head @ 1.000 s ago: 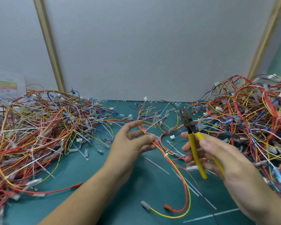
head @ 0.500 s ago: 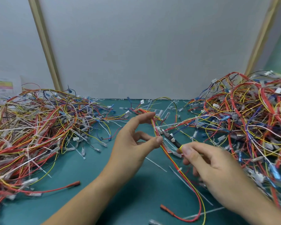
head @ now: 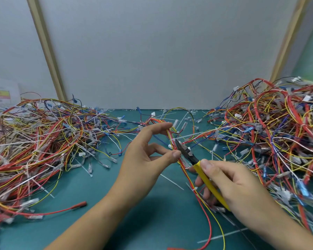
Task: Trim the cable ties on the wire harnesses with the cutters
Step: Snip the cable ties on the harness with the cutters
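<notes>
Head view, quick pass.

A1: Where's the tie sitting?

A2: I'm seeing the white plastic cable tie wrapping the thin red-and-yellow wire harness mid-table, loose tail sticking out to the right. The harness is hanging from the left hand and running down toward the near edge.

A1: Cutters?

A2: I'm tagging the yellow-handled cutters with dark steel head as pointing up-left, tip touching or just beside that tie. Can't tell whether the jaws are parted.

A1: Hands?

A2: That left hand is pinching the harness, thumb pressing on the wires just below the tie, index finger stretching up along them. The right hand is clenching round the yellow handles.

A1: Around it?

A2: I'm marking a tangled heap of multicoloured wires on the left and another heap on the right, both lying on the teal bench mat. Some cut white tie tails are littering the mat between them.

A1: Risks?

A2: I'm judging here. The tip is sitting very near the wires, so closing there could be nicking insulation instead of the tail. The thumb is lying just beside the head, so that's a pinch risk. Cutting far from the tie's lock would be leaving a sharp stub. The snipped tail might be flying off into a heap.
</notes>
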